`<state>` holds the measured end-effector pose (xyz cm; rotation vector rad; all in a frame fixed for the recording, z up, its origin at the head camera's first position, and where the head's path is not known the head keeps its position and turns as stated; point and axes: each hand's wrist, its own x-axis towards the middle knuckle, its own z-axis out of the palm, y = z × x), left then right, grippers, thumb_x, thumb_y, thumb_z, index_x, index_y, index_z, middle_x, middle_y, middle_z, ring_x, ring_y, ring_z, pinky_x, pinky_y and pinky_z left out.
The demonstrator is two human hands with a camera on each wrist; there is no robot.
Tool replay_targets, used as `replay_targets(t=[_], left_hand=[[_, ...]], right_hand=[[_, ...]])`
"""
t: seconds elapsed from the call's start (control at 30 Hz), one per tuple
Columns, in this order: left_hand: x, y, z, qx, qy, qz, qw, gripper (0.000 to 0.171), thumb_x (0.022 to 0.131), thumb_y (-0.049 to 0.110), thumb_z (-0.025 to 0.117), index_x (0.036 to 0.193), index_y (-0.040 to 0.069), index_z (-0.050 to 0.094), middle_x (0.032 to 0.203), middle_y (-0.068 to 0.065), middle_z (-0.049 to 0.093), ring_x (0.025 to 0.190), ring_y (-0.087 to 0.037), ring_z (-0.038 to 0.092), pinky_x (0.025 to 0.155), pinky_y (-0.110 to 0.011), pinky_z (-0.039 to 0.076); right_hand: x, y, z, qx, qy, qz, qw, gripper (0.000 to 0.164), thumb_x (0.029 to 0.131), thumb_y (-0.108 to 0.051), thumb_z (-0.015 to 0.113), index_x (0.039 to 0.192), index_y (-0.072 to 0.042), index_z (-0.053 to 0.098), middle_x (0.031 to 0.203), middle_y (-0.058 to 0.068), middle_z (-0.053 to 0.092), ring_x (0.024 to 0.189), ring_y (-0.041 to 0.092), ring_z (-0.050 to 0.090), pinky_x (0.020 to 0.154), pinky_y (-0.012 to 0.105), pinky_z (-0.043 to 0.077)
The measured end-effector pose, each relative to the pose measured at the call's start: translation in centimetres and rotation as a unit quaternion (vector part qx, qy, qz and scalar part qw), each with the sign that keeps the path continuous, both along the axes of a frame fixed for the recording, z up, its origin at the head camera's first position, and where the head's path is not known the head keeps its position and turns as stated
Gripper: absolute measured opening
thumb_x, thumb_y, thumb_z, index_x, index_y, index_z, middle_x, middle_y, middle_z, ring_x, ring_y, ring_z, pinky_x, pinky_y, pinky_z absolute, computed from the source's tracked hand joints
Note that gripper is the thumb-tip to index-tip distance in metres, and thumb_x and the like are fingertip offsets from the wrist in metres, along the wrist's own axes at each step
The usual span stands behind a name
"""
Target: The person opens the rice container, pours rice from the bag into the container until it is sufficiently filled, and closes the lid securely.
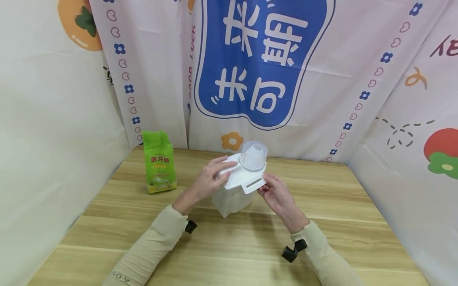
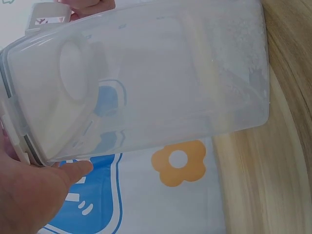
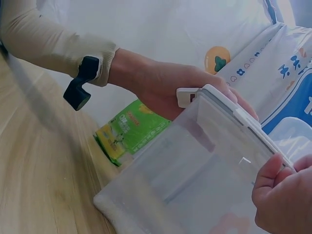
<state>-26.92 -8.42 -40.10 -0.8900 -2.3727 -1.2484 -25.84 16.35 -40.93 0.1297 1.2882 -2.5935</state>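
Observation:
A clear plastic food storage container (image 2: 161, 97) with a white lid (image 1: 232, 178) stands tilted, its base at the tabletop. Pale grains show inside near its bottom. A transparent measuring cup (image 1: 253, 156) caps the lid's spout. My left hand (image 1: 211, 176) holds the lid from the left, fingers laid across its top and one digit beside the rim in the left wrist view. On the other side, my right hand (image 1: 277, 194) pinches the lid's edge, thumb and fingers at the rim, beside a white slotted latch flap (image 1: 254, 185) that sticks out.
A green package (image 1: 160, 163) with printed lettering stands upright on the wooden table (image 1: 322, 238), back left. Printed cloth walls (image 1: 318, 107) enclose the table at the back and both sides. A black wrist mount (image 1: 295, 250) sits on the right sleeve.

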Motion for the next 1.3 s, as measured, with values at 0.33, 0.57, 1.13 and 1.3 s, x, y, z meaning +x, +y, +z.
replay_targets(t=[0.33,0.57,1.13,1.3], left_hand=[[-0.1,-0.3,0.2,-0.017,-0.007,-0.006,0.9998,0.035,0.096,0.023,0.059,0.131,0.019,0.063,0.146,-0.013,0.052,0.139,-0.037,0.043,0.110,-0.060,0.039],[0.4,-0.2,0.9,-0.038,0.020,0.020,0.9989,0.036,0.095,0.023,0.063,0.129,0.012,0.062,0.139,-0.012,0.058,0.134,-0.034,0.047,0.112,-0.056,0.038],[1.4,-0.3,2.8,-0.096,0.086,0.046,0.9906,0.027,0.094,0.013,0.066,0.119,0.003,0.068,0.121,-0.016,0.069,0.122,-0.035,0.060,0.103,-0.044,0.050],[1.3,-0.5,2.6,-0.093,0.086,0.033,0.9914,0.027,0.094,0.013,0.066,0.119,0.004,0.068,0.123,-0.015,0.068,0.123,-0.036,0.059,0.107,-0.045,0.047]], right_hand=[[0.4,0.6,-0.2,0.029,0.021,0.042,0.999,0.014,0.102,-0.014,0.050,0.090,-0.012,0.056,0.075,-0.002,0.062,0.066,0.008,0.051,0.063,0.019,0.046],[0.6,1.1,-0.4,0.035,0.051,0.075,0.995,0.021,0.103,-0.016,0.050,0.085,-0.015,0.061,0.071,-0.005,0.062,0.061,0.006,0.048,0.060,0.019,0.045],[0.4,2.9,-0.7,0.075,0.116,0.161,0.977,0.036,0.107,-0.022,0.036,0.081,-0.014,0.059,0.074,-0.006,0.061,0.060,0.006,0.055,0.062,0.023,0.050],[-0.8,4.6,-0.4,0.115,0.120,0.159,0.973,0.038,0.107,-0.021,0.036,0.078,-0.015,0.059,0.076,-0.006,0.065,0.064,0.007,0.058,0.065,0.023,0.053]])
